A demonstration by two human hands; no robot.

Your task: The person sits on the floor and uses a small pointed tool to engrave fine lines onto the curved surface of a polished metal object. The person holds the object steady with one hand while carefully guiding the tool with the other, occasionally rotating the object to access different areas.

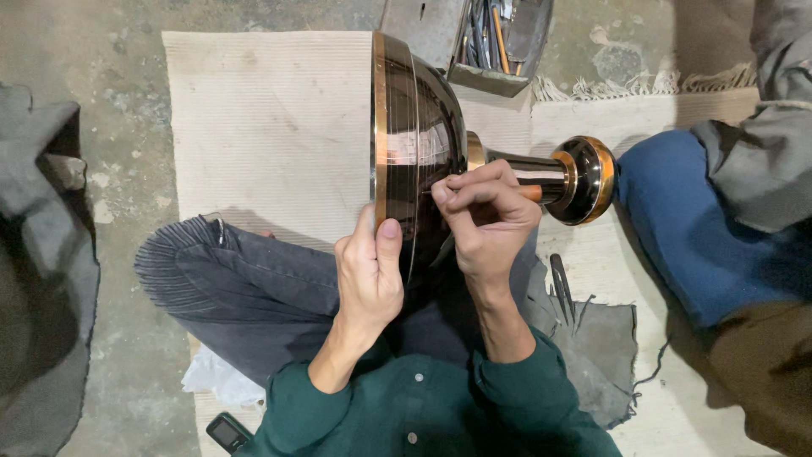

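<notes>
Here your left hand (370,275) gripped the rim of the dark, copper-banded pedestal bowl (419,140), thumb on the near edge, fingers curled behind. The bowl lay on its side across your lap, foot pointing right, above the pale mat (271,127). Your right hand (486,216) was closed around a thin wooden-handled tool (531,193), its tip against the bowl's body. A metal tray of tools (495,42) sat beyond.

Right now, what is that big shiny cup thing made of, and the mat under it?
The footed bowl looks like polished metal: dark mirror-like surface with copper-coloured bands, showing reflections. The mat looks like woven cloth or fibre, matte beige, with fine ribs and a fringed edge. The left hand steadies the rim; the right hand presses a thin tool against it.
</notes>
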